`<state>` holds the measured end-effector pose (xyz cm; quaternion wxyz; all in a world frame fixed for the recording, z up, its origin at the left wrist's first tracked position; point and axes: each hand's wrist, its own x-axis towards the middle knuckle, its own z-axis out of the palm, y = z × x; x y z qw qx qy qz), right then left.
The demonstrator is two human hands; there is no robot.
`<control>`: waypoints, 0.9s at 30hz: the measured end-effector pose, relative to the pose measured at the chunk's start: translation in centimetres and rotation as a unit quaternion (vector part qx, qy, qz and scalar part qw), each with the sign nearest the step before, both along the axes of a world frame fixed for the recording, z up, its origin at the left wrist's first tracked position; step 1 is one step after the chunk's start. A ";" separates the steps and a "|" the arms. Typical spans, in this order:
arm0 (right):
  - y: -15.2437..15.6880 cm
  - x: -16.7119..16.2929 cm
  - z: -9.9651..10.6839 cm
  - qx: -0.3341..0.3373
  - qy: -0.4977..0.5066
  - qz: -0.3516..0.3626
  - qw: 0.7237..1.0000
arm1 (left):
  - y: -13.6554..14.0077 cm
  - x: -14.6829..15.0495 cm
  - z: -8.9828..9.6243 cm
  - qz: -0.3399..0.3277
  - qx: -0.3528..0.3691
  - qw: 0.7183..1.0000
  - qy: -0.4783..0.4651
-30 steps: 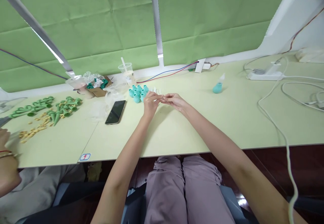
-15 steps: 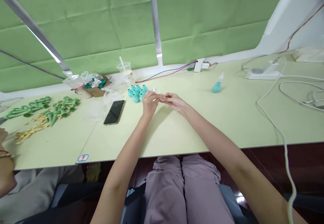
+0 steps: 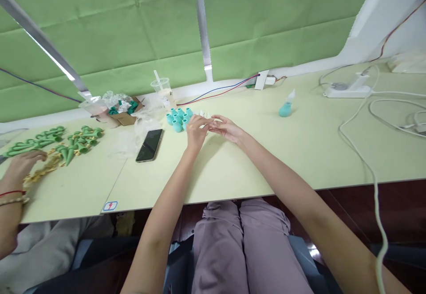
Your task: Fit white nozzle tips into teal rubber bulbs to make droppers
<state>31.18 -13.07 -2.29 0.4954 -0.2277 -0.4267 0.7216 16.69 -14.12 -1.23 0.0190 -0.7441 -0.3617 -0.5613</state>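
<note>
My left hand [image 3: 196, 131] is closed in a pinch at the middle of the table, its fingertips meeting my right hand's fingers. Whatever sits in that pinch is too small to make out. My right hand [image 3: 229, 131] comes in from the right, palm partly turned up, fingers stretched toward the left hand and somewhat apart. Just beyond the left hand stands a cluster of several turquoise rubber bulbs [image 3: 177, 126], open necks up, partly covered by that hand. Small white pieces [image 3: 203, 113] lie behind my fingers. Farther right stands a turquoise bulb with a clear pointed tip [image 3: 285, 109].
A phone [image 3: 149, 145] lies left of my arms, near plastic bags [image 3: 146, 119] and a drink cup [image 3: 163, 92]. At far left, a co-worker's hand [image 3: 25, 165] touches green and yellow parts [image 3: 80, 141]. A power strip [image 3: 349, 91] and white cable [image 3: 361, 158] occupy the right.
My right hand's fingers have spread slightly, while both hands stay together at the same place. The co-worker's hand has reached in over the yellow parts at the left.
</note>
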 end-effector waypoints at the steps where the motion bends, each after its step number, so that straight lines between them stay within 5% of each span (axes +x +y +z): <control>1: 0.0 0.1 0.1 0.001 0.008 0.002 1.000 | -0.1 0.1 0.1 0.003 0.004 1.000 -0.008; 8: -0.2 0.7 0.8 0.008 0.013 0.031 0.999 | -0.6 0.8 0.2 -0.003 0.007 1.000 -0.022; 14: -0.3 0.3 0.8 0.042 -0.033 -0.024 0.998 | 0.1 0.7 0.3 -0.033 -0.083 0.992 -0.090; 19: 0.0 0.2 0.4 0.023 -0.097 0.009 0.995 | 0.6 0.6 0.0 -0.065 -0.118 0.982 -0.132; 27: 0.7 0.8 0.4 -0.003 -0.097 -0.062 0.993 | 0.3 0.8 -0.2 -0.033 -0.090 0.994 -0.061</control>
